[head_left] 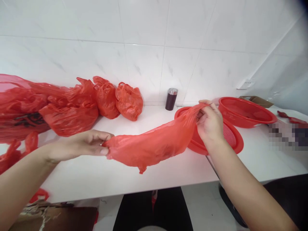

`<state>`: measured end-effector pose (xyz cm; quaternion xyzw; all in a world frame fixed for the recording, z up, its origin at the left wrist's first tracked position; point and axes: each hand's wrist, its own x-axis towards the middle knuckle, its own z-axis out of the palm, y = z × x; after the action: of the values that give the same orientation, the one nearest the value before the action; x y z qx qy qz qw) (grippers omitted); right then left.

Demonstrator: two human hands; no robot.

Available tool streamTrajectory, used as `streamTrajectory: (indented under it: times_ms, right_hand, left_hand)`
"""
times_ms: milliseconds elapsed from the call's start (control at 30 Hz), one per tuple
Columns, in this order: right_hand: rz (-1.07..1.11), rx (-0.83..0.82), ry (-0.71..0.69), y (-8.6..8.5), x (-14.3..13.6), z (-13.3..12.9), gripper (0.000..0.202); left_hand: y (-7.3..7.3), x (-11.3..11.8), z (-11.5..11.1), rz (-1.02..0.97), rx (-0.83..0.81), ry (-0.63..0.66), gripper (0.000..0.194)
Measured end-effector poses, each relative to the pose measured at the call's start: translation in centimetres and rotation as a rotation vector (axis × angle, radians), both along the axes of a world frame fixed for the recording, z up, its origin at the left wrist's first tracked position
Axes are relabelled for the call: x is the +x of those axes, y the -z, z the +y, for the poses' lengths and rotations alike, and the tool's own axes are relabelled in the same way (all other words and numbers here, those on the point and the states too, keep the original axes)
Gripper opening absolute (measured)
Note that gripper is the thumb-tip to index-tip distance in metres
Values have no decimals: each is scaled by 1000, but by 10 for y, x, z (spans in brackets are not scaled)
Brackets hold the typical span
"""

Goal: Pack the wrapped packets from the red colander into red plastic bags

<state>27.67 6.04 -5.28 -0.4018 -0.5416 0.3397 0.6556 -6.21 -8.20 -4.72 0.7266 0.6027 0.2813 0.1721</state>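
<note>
A thin red plastic bag (154, 146) is stretched sideways above the white table, between my two hands. My left hand (84, 146) pinches its left end between thumb and fingers. At the upper right, my right hand (209, 120) grips the other end, gathered into folds. The bag hangs slack in the middle, with a small crumpled tip at its lower edge; whether anything lies inside I cannot tell. Behind my right hand and partly hidden by it sits a red perforated basket (237, 141).
Several filled red bags (69, 118) line the back left of the white table (96, 179). A dark tumbler (171, 99) stands by the wall. A red basin (247, 112) is at the right, near another person's blurred hand (286, 134). Below the left edge is a cardboard box (62, 218).
</note>
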Motion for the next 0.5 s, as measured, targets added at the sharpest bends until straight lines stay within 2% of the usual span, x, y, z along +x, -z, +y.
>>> streamTrajectory:
  times_ms: [100, 200, 267, 333, 400, 467, 500]
  right_hand:
    - [39, -37, -27, 8, 0, 2, 14]
    - [30, -94, -181, 8, -4, 1, 14]
    - [-24, -136, -308, -2, -7, 2, 13]
    - [-78, -118, -356, -17, -12, 4, 13]
    - [-175, -59, -395, -34, -22, 3, 14]
    - [-333, 15, -529, -47, -40, -3, 17]
    - [-404, 63, -614, -52, -51, -7, 18]
  left_hand:
    - [-9, 11, 13, -61, 39, -59, 41]
    - [-23, 15, 30, -241, 65, -82, 38]
    - [-33, 16, 43, -524, 32, 48, 33]
    - [-41, 18, 57, -805, -41, 234, 24]
    - [-44, 27, 69, -908, -153, 334, 41]
    - [-45, 41, 79, -828, -279, 333, 63]
    - [-43, 50, 82, -759, -322, 333, 68]
